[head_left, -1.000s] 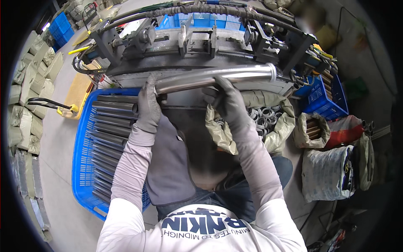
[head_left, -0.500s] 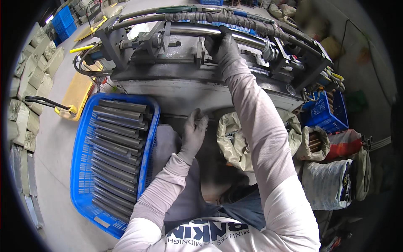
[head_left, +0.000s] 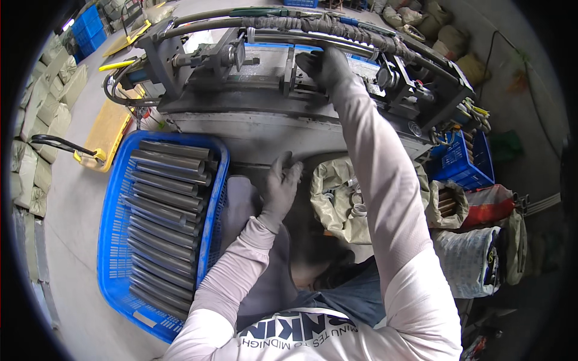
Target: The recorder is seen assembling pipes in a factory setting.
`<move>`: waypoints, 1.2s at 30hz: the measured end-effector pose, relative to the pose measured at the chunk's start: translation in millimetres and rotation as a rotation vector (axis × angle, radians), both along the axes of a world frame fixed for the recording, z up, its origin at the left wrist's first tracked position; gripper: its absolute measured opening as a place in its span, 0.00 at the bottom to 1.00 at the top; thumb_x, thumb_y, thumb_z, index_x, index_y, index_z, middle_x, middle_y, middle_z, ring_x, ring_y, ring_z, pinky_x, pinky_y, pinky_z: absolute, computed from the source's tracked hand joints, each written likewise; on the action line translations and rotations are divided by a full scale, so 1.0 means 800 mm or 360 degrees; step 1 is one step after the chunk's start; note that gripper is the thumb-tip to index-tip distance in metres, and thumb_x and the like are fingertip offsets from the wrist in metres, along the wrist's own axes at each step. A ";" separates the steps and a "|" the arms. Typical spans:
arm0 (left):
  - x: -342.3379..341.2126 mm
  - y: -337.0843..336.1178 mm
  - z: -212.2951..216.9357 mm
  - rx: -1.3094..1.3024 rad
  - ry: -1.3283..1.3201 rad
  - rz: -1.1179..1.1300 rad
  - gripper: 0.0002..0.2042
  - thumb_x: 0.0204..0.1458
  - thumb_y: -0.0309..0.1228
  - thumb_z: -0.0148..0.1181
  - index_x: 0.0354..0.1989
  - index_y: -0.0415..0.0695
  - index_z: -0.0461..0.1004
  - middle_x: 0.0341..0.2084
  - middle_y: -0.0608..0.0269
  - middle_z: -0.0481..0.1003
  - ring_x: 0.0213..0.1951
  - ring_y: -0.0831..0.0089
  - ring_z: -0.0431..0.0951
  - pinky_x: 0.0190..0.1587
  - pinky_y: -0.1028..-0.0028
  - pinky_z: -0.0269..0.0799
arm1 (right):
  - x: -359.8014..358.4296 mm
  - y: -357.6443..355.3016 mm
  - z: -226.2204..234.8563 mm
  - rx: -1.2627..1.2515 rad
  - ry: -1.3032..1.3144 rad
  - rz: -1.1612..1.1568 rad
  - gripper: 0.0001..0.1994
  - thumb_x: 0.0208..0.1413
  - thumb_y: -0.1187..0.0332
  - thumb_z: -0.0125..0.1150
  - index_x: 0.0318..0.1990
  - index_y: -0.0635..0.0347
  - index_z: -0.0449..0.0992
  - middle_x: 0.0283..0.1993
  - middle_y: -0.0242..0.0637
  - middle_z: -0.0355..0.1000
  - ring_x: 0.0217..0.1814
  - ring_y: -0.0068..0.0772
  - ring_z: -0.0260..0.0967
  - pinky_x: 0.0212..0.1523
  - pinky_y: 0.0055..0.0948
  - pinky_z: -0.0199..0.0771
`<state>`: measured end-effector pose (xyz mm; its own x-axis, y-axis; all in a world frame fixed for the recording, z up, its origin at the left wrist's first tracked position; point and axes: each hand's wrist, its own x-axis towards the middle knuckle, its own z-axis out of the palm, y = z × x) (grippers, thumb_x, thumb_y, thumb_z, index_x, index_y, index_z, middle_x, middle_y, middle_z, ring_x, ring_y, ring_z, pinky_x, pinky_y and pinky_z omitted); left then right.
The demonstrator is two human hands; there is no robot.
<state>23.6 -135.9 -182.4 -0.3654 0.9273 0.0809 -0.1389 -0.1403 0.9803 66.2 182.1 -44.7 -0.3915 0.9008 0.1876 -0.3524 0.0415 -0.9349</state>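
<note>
My right hand (head_left: 332, 69), in a grey glove, reaches over the middle of a metal clamping machine (head_left: 229, 105). It is smeared by motion, so its grip does not show clearly. Just beyond it a shiny metal tube (head_left: 355, 48) lies along the far side, partly behind a cloth-wrapped hose (head_left: 313, 25). The left round clamp end (head_left: 239, 55) and the right one (head_left: 387, 78) stand bare, with no tube between them. My left hand (head_left: 282, 188), gloved too, hovers before the machine's front with fingers loosely bent and apart, holding nothing.
Left of me a blue plastic basket (head_left: 114, 240) holds several dark metal tubes (head_left: 162, 231). An open woven sack (head_left: 331, 210) with metal parts stands under my right arm. Farther right are a blue crate (head_left: 466, 168) and more sacks (head_left: 463, 259). A yellow trolley (head_left: 108, 132) stands at left.
The shiny tube has come out from between the two clamp ends and moved to the far side. My right hand has shifted slightly right; my left hand has barely moved.
</note>
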 end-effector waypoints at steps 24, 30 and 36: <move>-0.489 -0.309 -0.157 -0.1028 0.3107 -0.0093 0.19 0.49 0.35 0.69 0.51 0.47 0.78 0.44 0.51 0.77 0.51 0.50 0.77 0.57 0.51 0.69 | 0.366 -0.412 -0.155 -0.0559 -0.1012 -0.0305 0.16 0.72 0.64 0.59 0.59 0.63 0.81 0.45 0.35 0.82 0.40 0.24 0.79 0.42 0.25 0.81; -0.382 -0.194 -0.040 -0.1042 0.2959 0.0146 0.22 0.42 0.34 0.72 0.46 0.43 0.74 0.44 0.51 0.75 0.51 0.49 0.76 0.58 0.52 0.69 | 0.400 -0.372 -0.226 0.0132 -0.1917 -0.0403 0.23 0.65 0.54 0.65 0.58 0.63 0.80 0.52 0.51 0.83 0.58 0.51 0.80 0.58 0.44 0.77; -0.193 -0.156 0.130 -0.0495 0.2051 0.0031 0.30 0.43 0.33 0.71 0.59 0.44 0.73 0.46 0.48 0.76 0.50 0.43 0.77 0.56 0.49 0.70 | 0.381 -0.300 -0.324 0.0422 -0.2662 -0.0109 0.23 0.61 0.51 0.66 0.54 0.59 0.85 0.57 0.53 0.81 0.61 0.53 0.79 0.62 0.45 0.77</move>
